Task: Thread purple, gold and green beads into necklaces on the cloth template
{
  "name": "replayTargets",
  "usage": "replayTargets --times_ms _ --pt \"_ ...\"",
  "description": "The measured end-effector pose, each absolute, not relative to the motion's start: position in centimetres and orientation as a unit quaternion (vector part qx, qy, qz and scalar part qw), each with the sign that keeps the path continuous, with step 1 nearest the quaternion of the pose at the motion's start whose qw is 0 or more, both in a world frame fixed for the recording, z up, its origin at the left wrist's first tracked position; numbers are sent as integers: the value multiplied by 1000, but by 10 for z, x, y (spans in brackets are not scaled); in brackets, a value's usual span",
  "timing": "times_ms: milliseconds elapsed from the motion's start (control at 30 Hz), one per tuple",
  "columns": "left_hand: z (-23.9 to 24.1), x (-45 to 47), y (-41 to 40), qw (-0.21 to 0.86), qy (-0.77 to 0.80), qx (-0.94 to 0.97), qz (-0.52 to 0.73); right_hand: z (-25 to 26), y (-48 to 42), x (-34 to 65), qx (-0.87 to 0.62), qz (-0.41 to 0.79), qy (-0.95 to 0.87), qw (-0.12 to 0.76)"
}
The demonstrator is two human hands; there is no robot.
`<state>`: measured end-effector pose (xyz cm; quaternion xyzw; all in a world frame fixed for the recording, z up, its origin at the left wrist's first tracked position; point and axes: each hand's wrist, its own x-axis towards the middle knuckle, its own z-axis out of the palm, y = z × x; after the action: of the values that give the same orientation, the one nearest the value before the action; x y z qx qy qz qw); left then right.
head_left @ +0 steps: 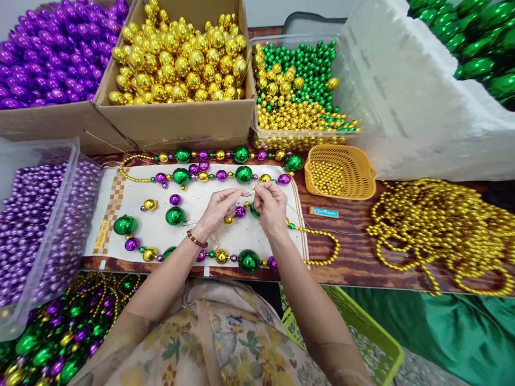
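My left hand [219, 210] and my right hand [270, 206] meet over a white cloth [132, 236] on the wooden table. Both pinch a thin thread or needle [250, 192] between their fingertips. A bead strand [209, 174] of green, gold and purple balls loops around the cloth. Small gold, purple and green beads of it lie right under my hands. A loose green ball [175, 215], a purple one [175, 199] and a gold one [150, 204] rest to the left of my left hand.
A cardboard box of gold balls [177, 53], a box of purple balls [52, 53] and a clear tub of green and gold beads [298, 91] line the back. Purple beads fill a tub [36, 225] at left. An orange basket [340, 171] and gold strands [438, 230] lie right.
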<state>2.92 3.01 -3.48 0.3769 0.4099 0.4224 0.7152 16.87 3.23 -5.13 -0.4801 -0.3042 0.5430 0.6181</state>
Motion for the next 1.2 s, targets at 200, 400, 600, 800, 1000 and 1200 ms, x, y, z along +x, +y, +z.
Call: replayTargets --times_ms 200,400,600,800,1000,1200 --pt "-38 32 31 686 471 366 416 -61 28 169 -513 461 -412 596" --pt "-32 32 27 688 466 367 419 -60 24 161 -570 366 -437 592" --pt "-29 37 27 683 472 360 425 -59 22 167 -565 412 -433 568" --pt "-28 28 30 665 502 369 413 -62 -6 262 -613 382 -506 472" --pt "-30 20 31 662 484 369 437 -68 -47 358 -799 151 -545 204" --pt "-22 14 41 659 468 390 442 -60 -53 311 -684 161 -667 248"
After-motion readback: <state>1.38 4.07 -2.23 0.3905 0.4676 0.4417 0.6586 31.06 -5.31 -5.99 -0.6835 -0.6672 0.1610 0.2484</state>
